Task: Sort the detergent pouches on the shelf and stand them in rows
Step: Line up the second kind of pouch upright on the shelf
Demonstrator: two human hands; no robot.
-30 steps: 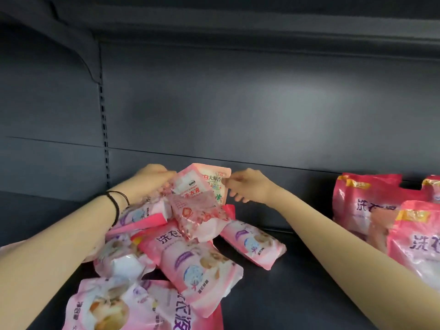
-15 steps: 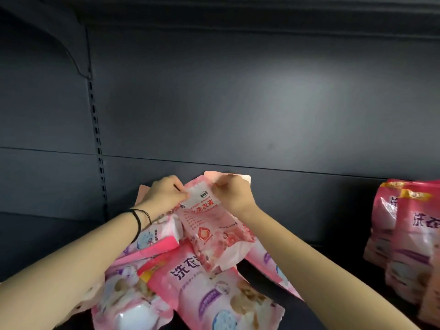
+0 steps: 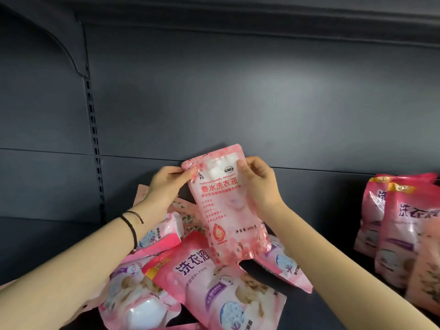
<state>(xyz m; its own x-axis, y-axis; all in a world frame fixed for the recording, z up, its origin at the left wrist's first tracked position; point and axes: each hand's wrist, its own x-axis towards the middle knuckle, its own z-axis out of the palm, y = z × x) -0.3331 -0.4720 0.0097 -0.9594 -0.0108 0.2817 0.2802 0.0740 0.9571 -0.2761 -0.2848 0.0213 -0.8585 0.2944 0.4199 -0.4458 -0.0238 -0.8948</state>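
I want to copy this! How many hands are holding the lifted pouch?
2. The left hand pinches the lifted pouch at its top left corner; the right hand grips its top right edge.

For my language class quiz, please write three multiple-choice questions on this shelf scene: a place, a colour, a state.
1. Where do the standing pouches stand, relative to the pile? A. left B. right C. on top
2. What colour is the cord on the left wrist? A. black B. white C. green
3. How is the pale pouch held? A. flat, untouched B. upright, two hands C. upright, one hand
Answers: B, they stand at the right edge; A, the cord is black; B, left hand and right hand pinch its top corners.
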